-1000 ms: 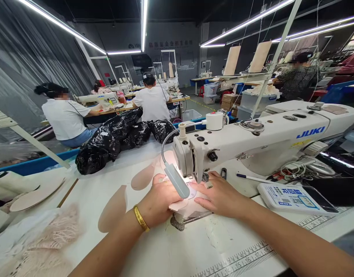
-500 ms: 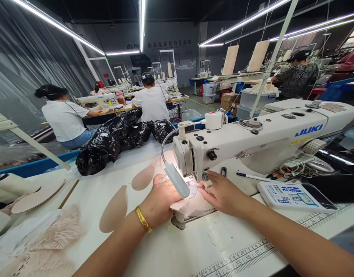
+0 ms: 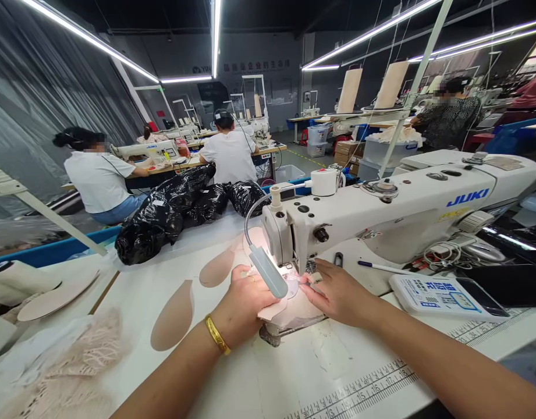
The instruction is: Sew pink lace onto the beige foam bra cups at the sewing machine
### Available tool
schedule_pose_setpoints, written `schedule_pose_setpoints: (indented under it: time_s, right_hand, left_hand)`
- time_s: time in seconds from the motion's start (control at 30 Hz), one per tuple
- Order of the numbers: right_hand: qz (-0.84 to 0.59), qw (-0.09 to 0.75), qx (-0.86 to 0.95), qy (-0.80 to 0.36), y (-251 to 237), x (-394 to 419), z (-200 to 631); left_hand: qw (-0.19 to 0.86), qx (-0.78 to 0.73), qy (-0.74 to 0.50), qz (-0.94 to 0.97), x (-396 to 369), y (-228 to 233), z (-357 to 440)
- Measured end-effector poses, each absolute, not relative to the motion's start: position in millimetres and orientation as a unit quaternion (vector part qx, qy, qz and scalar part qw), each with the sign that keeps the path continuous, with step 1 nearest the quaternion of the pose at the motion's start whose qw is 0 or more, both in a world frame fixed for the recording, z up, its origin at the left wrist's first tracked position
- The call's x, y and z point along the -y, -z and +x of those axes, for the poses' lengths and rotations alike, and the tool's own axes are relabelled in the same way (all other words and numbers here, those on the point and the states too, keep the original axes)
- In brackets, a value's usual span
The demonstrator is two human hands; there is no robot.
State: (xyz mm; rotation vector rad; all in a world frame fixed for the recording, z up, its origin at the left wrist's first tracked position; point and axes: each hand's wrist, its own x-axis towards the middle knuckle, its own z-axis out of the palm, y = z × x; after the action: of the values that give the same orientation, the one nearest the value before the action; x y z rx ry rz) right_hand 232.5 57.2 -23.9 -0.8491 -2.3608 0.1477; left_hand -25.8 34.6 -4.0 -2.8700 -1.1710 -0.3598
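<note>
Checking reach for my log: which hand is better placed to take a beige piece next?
Likely the left hand, though it touches the pink fabric: the beige pieces lie closer to it, with the right hand beyond the lamp.

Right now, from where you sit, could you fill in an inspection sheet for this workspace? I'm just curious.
Surface: white tabletop, ruler scale printed near its right front edge.
Job's things: pale pink fabric at the needle end of a JUKI sewing machine, lit by a grey lamp.
Clutter: beige lace at left, black plastic bags behind, pen at right.
Grip: left hand on the fabric; right hand beside the needle area; whether either pinches is unclear.
Cables: pale cable, loosely coiled near the machine's right end.
Surroundings: people in white tops seated ahead; thread cones above.
</note>
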Motion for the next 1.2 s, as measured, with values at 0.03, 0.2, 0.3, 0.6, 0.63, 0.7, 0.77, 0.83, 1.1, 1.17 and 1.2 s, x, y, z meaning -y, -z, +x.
schedule_pose_setpoints:
  time_s: [0.03,0.2,0.3,0.6,0.63,0.7,0.77,0.83,1.1,1.17,1.2]
  right_hand:
    - [-0.325,0.303,0.894,-0.055,24.0,-57.3,232.6]
    - [-0.338,0.28,0.897,-0.055,23.2,-57.1,233.2]
    - [-0.336,0.281,0.897,-0.065,23.1,-57.1,233.1]
    - [-0.315,0.215,0.924,-0.031,24.5,-52.3,234.0]
    - [-0.312,0.201,0.928,-0.045,22.9,-51.4,234.0]
    - [-0.292,0.18,0.937,-0.074,18.9,-49.4,233.8]
    - [-0.261,0.165,0.947,-0.091,15.8,-47.6,233.3]
    - [-0.231,0.147,0.957,-0.097,14.9,-46.1,233.0]
    - [-0.241,0.135,0.957,-0.089,20.6,-46.3,231.2]
    - [-0.249,0.146,0.953,-0.096,20.6,-47.2,230.1]
    - [-0.252,0.151,0.951,-0.098,20.7,-47.8,229.4]
  left_hand:
    - [0.002,0.375,0.118,-0.919,-34.7,4.6,-26.5]
    - [-0.027,0.388,0.126,-0.913,-33.6,4.2,-28.0]
    - [-0.018,0.395,0.133,-0.909,-31.5,4.8,-28.2]
    - [0.042,0.348,0.189,-0.917,-19.8,16.0,-28.8]
    - [0.046,0.345,0.189,-0.918,-17.6,15.3,-27.4]
    - [0.042,0.342,0.181,-0.921,-12.5,12.4,-24.3]
    - [0.031,0.343,0.172,-0.923,-6.9,8.7,-21.2]
    - [0.023,0.342,0.172,-0.924,-1.6,5.9,-18.6]
    - [0.039,0.354,0.181,-0.917,2.4,8.9,-11.1]
    - [0.046,0.367,0.168,-0.914,-0.5,9.8,-10.0]
    - [0.046,0.372,0.163,-0.913,-2.2,10.1,-9.7]
